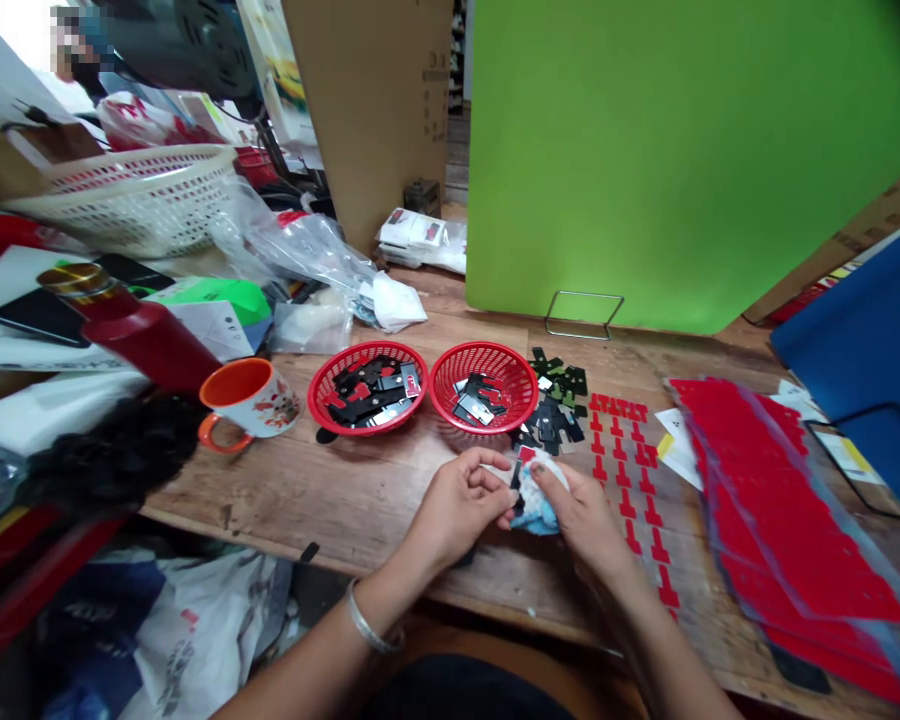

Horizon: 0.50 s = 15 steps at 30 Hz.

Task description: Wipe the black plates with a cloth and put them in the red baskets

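Observation:
My left hand (465, 500) pinches a small flat black piece (518, 487) with a bit of red at its top. Pressed against that piece is a crumpled white and light-blue cloth (538, 505), gripped by my right hand (577, 500). Just beyond my hands stand two red plastic baskets: the left basket (313, 400) holds black and silvery flat pieces, the right basket (532, 400) fewer of them. A loose pile of black pieces (551, 420) lies beside the right basket. Red T-shaped pieces (624, 475) are laid in columns to the right of my right hand.
Large red sheets (765, 480) lie at the right, by a blue panel (862, 340). A green board (675, 160) stands at the back with a wire stand (585, 314). Leftward are an orange-and-white mug (274, 400), a red bottle (150, 340) and plastic bags (307, 250).

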Each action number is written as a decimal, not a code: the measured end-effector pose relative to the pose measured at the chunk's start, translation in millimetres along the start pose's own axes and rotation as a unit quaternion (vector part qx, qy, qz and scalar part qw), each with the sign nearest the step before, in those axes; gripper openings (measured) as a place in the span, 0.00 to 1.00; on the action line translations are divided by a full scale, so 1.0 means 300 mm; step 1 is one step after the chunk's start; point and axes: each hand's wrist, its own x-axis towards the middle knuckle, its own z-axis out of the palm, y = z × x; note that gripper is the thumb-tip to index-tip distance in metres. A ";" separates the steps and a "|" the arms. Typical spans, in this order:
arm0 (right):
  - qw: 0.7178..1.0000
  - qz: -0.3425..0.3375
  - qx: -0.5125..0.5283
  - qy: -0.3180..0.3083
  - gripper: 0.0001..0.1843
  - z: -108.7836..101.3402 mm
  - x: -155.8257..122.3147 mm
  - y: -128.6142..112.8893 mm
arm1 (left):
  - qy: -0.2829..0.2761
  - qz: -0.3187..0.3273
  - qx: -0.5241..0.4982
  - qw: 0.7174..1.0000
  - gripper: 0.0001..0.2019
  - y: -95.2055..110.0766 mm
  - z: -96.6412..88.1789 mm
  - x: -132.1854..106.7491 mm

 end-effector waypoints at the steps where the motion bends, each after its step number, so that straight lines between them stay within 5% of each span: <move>1: 0.999 -0.011 -0.008 0.040 0.21 -0.003 0.001 -0.003 | 0.013 0.019 0.025 0.999 0.16 0.017 -0.009 0.010; 5: 0.990 -0.033 0.036 0.134 0.22 -0.006 -0.003 -0.023 | 0.113 0.171 0.201 0.958 0.12 0.131 -0.064 0.070; 9: 0.990 -0.028 0.068 0.118 0.19 0.007 -0.011 -0.021 | 0.182 0.267 0.444 0.835 0.12 0.250 -0.159 0.130; 15: 0.995 -0.014 0.076 0.069 0.19 0.029 -0.016 0.013 | 0.266 0.129 0.656 0.694 0.11 0.289 -0.376 0.198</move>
